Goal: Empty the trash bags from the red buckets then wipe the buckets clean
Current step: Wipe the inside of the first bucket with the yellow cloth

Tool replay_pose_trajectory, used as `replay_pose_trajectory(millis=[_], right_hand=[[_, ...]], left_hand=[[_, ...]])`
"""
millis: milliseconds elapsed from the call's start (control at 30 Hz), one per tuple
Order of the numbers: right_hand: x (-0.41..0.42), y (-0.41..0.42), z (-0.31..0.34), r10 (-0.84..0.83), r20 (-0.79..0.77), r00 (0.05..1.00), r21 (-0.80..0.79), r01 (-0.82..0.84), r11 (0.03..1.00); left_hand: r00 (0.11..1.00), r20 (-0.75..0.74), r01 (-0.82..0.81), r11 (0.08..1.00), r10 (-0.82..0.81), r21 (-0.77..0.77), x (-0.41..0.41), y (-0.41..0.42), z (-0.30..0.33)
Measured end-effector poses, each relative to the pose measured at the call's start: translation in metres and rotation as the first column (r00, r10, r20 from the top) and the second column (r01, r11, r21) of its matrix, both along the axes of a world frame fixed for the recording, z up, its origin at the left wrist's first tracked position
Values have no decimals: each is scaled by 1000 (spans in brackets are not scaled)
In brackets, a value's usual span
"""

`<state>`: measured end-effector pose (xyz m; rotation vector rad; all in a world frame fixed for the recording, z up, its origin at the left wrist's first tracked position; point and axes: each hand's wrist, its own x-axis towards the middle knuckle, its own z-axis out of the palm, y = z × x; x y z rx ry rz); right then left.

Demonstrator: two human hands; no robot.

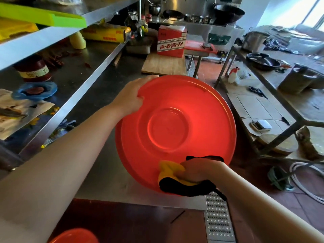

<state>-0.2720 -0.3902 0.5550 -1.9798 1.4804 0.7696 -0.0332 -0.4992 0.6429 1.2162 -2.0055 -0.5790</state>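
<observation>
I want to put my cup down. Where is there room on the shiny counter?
Bare steel counter shows between the left forearm and the red bucket, and under the bucket's near edge. The wooden board has room in front of the red box. The back, by the jar and blue lid, is crowded.

— What's around me here?

— A working kitchen. On my left runs a steel counter (98, 95) with a steel shelf (52, 34) above it; a roll of yellow wrap (105, 35) lies far along it, and a wooden board (164, 64) carries a red carton (171, 41).

— And the floor?

— Reddish tiles (306, 204), with a perforated metal drain grate (218, 220) running near my feet and a white hose (301, 181) coiled at the right.

— Farther off?

— A stove range (198, 20) with dark woks (228, 13) at the far wall. On the right stands a metal-framed table (287, 102) holding a pan (263, 61) and a steel pot (255, 41).

— Light?

— Daylight floods in from windows (313, 16) at the far right.
</observation>
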Motion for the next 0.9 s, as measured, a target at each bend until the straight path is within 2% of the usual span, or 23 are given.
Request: replay_pose_trajectory(millis=[167,300,400,500,567,733,833,900], right_hand=[[-5,32,32,64,16,998,-20,-64,998],[-10,45,33,207,-34,978,-191,-210,959],[-13,54,23,254,-101,962,-432,-273,860],[-17,60,3,276,-176,945,-650,-322,689],[-19,59,-6,287,-185,940,-738,-326,590],[-17,52,-13,387,-193,902,-806,-371,461],[-14,49,-14,407,-134,904,-842,-321,434],[-15,45,-12,368,-44,929,-879,-211,427]], left_hand=[[999,35,-37,996,34,77,10,-7,-1],[998,33,-55,990,51,128,14,-13,2],[998,34,-65,984,60,168,17,-19,2],[996,35,-86,981,82,171,19,-22,1],[995,31,-103,981,100,161,20,-23,2],[970,189,-160,987,151,31,19,-20,-2],[956,227,-205,977,185,66,22,-13,-11],[954,219,-235,963,204,129,22,-5,-19]])
